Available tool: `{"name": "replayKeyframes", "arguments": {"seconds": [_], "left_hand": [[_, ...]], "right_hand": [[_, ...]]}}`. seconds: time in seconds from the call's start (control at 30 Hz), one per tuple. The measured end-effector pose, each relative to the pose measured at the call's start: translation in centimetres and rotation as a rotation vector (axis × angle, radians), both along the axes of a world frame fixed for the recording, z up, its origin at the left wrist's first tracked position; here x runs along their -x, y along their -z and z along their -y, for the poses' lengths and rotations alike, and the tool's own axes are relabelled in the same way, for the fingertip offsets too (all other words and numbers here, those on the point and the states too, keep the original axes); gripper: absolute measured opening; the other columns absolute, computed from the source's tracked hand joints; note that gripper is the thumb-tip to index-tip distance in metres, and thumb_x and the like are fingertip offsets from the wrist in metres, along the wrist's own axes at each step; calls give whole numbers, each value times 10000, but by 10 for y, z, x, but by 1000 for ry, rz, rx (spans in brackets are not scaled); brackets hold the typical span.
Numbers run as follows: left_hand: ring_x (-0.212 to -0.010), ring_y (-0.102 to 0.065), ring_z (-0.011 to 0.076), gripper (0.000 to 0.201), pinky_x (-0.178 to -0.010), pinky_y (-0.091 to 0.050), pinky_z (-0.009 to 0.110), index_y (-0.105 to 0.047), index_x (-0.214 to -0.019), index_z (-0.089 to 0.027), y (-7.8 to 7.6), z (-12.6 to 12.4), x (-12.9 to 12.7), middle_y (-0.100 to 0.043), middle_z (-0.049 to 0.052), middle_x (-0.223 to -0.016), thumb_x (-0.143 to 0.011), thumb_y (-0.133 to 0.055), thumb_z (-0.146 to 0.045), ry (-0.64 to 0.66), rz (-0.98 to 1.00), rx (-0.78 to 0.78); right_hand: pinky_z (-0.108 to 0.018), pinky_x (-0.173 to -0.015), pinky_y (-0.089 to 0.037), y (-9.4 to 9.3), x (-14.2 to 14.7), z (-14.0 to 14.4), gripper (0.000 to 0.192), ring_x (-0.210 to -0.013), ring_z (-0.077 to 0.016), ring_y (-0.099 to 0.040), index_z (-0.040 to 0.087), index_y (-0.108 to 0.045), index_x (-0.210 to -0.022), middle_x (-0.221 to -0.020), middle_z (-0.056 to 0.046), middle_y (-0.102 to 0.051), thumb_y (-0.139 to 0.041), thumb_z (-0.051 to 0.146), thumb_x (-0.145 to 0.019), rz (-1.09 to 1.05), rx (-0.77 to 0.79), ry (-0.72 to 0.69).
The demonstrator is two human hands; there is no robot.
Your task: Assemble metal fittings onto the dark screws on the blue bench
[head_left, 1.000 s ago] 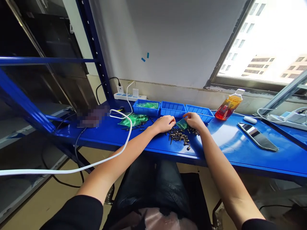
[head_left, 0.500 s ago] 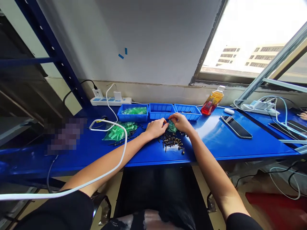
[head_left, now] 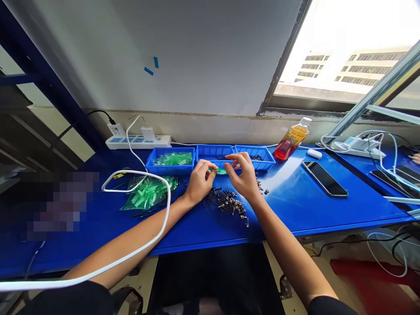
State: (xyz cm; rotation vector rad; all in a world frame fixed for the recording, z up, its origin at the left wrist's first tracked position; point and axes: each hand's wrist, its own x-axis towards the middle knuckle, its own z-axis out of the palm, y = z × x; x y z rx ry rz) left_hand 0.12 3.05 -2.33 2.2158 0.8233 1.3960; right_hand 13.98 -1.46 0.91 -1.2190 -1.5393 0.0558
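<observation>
My left hand (head_left: pixel 198 183) and my right hand (head_left: pixel 242 175) are raised a little above the blue workbench (head_left: pixel 295 205), pinching a small green plastic bag (head_left: pixel 222 171) between their fingertips. Under the hands lies a loose pile of dark screws (head_left: pixel 229 204). Just behind them stands a row of three blue bins: the left bin (head_left: pixel 170 161) holds green bags, the middle bin (head_left: pixel 213 153) looks nearly bare, the right bin (head_left: pixel 257 155) holds a few screws. A heap of green bags (head_left: pixel 148 192) lies to the left.
A white cable (head_left: pixel 154 227) loops over my left arm. A power strip (head_left: pixel 138 141) sits at the back left. An orange drink bottle (head_left: pixel 292 139), a white mouse (head_left: pixel 316 153) and a phone (head_left: pixel 324 178) lie to the right, with more cables and phones at the far right.
Both hands have lifted off the screw pile with the green bag pinched between them. The view has swung to the right and down.
</observation>
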Motion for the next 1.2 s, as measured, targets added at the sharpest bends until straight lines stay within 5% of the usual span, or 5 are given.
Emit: {"name": "replayKeyframes", "arguments": {"seconds": [0.27, 0.4, 0.63, 0.9, 1.2], "left_hand": [[-802, -548, 134, 133, -761, -511, 333, -575, -829, -178, -7, 6, 4, -474, 46, -993, -780, -505, -76, -58, -65, -314], [-733, -548, 105, 223, -719, -512, 291, -576, -831, -161, -9, 2, 5, -473, 48, -1007, -729, -459, -1, 6, -92, -292], [-776, -553, 132, 150, -660, -509, 247, -614, -828, -154, -7, 6, -1, -528, 39, -894, -767, -487, -103, 101, -124, -26], [-860, -561, 181, 296, -799, -480, 311, -548, -607, -150, -16, -5, 5, -553, 64, -838, -848, -474, -307, -119, -22, 123], [-659, -557, 111, 81, -634, -494, 233, -593, -840, -178, -25, -7, 26, -581, 18, -812, -809, -518, -177, -98, -24, -208]], "right_hand": [[-268, -595, -453, 10, 1, -5, 278, -663, -126, -551, 193, -556, -957, -738, 7, -583, -566, 308, -704, -476, 433, -280], [-283, -684, -472, 12, -1, -11, 258, -764, -145, -589, 196, -560, -890, -814, -7, -637, -590, 248, -640, -591, 353, -353], [-279, -612, -447, 13, -5, -14, 70, -700, -141, -554, 189, -585, -729, -717, 0, -601, -550, 212, -672, -303, 129, -178], [-372, -824, -437, 22, 11, -12, 182, -895, -179, -494, 232, -650, -711, -919, -38, -530, -518, 109, -687, 107, -167, -40], [-400, -851, -399, 7, 8, -25, 322, -860, -200, -483, 206, -643, -604, -772, -45, -503, -486, 398, -809, 79, 5, -13]]}}
